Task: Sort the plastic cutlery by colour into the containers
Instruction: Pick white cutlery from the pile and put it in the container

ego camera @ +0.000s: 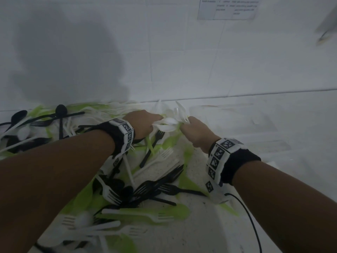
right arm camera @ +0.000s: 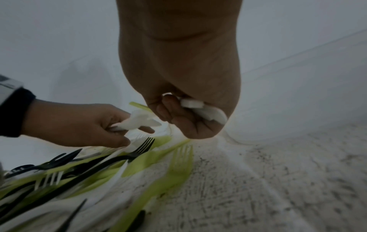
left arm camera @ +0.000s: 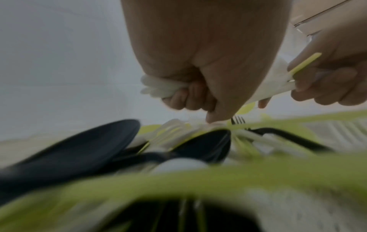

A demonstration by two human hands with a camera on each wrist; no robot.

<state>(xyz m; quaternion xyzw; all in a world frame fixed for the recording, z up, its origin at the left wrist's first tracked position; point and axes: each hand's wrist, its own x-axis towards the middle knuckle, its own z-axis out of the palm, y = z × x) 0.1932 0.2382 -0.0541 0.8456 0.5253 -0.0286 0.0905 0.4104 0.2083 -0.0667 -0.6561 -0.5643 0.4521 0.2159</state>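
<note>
Both my forearms reach over a countertop [ego camera: 209, 225] strewn with mixed cutlery [ego camera: 155, 183] in black, green and white. My left hand [ego camera: 141, 123] grips a bunch of white cutlery [ego camera: 168, 123], fingers curled round it. My right hand [ego camera: 196, 132] closes on the same bunch's other end, along with one green handle [left arm camera: 305, 62]. Clear containers [ego camera: 237, 125] stand just right of my hands, against the tiled wall [ego camera: 182, 61].

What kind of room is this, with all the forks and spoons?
Probably a kitchen or work area. There is a white tiled wall with a printed sheet stuck on it, and a speckled counter covered in plastic cutlery. Both hands hold white pieces.
</note>
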